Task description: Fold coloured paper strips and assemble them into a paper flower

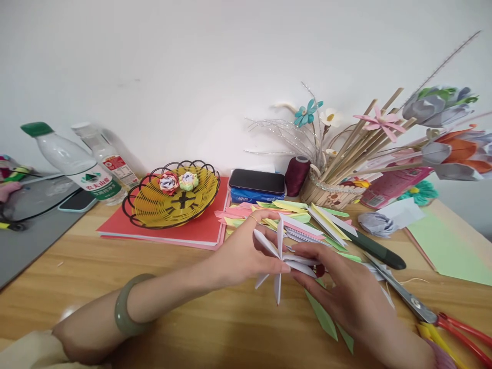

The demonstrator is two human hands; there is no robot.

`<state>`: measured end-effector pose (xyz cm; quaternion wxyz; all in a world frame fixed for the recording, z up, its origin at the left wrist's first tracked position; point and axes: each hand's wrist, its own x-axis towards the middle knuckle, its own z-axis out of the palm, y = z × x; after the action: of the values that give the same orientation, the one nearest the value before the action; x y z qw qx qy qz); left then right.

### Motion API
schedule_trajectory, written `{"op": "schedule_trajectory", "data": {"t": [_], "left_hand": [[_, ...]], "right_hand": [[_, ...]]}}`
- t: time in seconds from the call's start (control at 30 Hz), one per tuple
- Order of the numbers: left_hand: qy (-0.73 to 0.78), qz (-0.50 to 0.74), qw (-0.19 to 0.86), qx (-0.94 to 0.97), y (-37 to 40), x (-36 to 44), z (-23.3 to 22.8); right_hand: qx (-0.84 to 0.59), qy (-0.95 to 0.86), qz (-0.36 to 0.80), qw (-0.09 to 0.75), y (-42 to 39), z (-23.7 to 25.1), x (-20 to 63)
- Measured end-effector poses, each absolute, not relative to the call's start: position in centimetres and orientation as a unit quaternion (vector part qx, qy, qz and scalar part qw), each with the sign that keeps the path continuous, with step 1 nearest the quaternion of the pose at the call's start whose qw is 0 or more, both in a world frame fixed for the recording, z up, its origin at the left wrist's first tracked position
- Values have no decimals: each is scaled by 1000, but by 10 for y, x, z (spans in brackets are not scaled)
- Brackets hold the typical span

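Note:
Above the front of the table, my left hand (251, 253) pinches a white folded-paper flower (280, 238) near its centre, thumb in front. Its narrow pointed petals fan out up, down and to the sides. From the right, my right hand (342, 279) closes thumb and fingers around the petals on that side; something small and dark red shows by its fingers. Green paper strips (323, 316) are partly hidden below the right hand. Just behind both hands lies a pile of folded paper strips (303, 230) in pink, yellow, green and white.
Red-handled scissors (417, 303) and a dark green-handled tool (378, 249) lie at right. A yellow basket (175, 207) holding two paper balls stands on red paper (196, 234). Behind are a phone (257, 181), maroon thread (297, 177) and a flower-filled holder (326, 195). Bottles (75, 159) stand left.

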<state>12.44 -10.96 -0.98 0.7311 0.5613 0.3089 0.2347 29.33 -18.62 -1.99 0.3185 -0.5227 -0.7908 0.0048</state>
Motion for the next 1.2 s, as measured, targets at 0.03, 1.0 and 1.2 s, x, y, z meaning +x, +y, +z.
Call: {"op": "schedule_trajectory", "data": {"t": [0.03, 1.0, 1.2], "left_hand": [[306, 245, 734, 555, -109, 124, -10], [288, 295, 718, 561, -128, 127, -6], [302, 319, 732, 520, -127, 127, -10]], "right_hand": [[-527, -785, 2, 326, -186, -17, 294], [-497, -769, -295, 274, -194, -20, 284], [-471, -813, -174, 296, -195, -33, 286]]}}
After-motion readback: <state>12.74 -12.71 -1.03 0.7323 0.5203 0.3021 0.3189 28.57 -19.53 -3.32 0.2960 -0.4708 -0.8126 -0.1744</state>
